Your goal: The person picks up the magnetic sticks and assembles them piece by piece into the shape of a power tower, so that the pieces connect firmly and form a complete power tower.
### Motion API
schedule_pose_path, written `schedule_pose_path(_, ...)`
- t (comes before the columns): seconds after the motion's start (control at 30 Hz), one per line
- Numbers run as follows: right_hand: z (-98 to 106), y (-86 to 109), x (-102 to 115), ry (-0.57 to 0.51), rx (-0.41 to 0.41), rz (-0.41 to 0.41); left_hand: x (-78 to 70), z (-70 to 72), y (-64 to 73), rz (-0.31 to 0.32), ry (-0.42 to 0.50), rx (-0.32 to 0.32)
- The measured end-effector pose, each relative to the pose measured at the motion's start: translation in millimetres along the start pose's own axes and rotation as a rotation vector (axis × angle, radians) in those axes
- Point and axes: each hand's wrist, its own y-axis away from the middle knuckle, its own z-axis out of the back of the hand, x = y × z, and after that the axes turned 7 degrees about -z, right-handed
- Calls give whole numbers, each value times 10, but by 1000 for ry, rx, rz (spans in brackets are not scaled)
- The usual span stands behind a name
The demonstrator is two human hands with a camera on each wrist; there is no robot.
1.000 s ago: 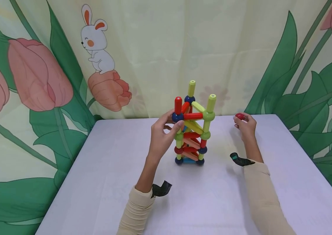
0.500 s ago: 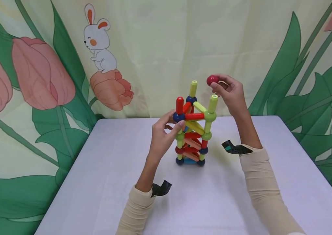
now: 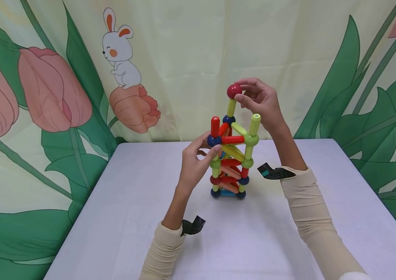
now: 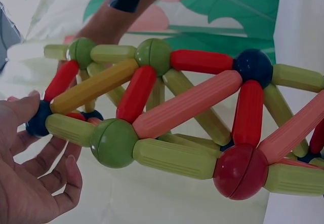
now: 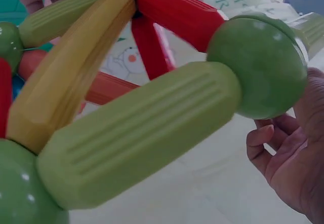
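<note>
A tower of coloured rods and balls (image 3: 231,162) stands upright on the table, several levels high. My left hand (image 3: 195,162) pinches the dark blue ball (image 3: 214,140) at its upper left corner between thumb and fingers; the left wrist view shows this hand (image 4: 35,168) around the same ball (image 4: 38,118). At the back of the tower, my right hand (image 3: 261,102) holds a red ball (image 3: 234,91) right at the top of a yellow-green rod (image 3: 231,108). In the right wrist view the right hand (image 5: 298,148) is partly hidden behind a green ball (image 5: 258,67).
A red rod (image 3: 215,125) and a yellow-green rod (image 3: 254,123) stick up from the tower's front corners, close to my right hand. The white table (image 3: 142,202) ends at a printed curtain (image 3: 191,70) behind the tower.
My right hand has lifted the red ball from the right back of the table and carried it left to the top of the back rod. My left hand keeps its grip.
</note>
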Motion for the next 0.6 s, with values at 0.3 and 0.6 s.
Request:
schedule_pose_path(0.3,-13,59,-105,52,126,-80,-7,-4,-21,-17,-27,-57)
schedule_pose_path(0.6,-116,154,-72,90,176,-115,-89,-26,-117,-69,-31,-139)
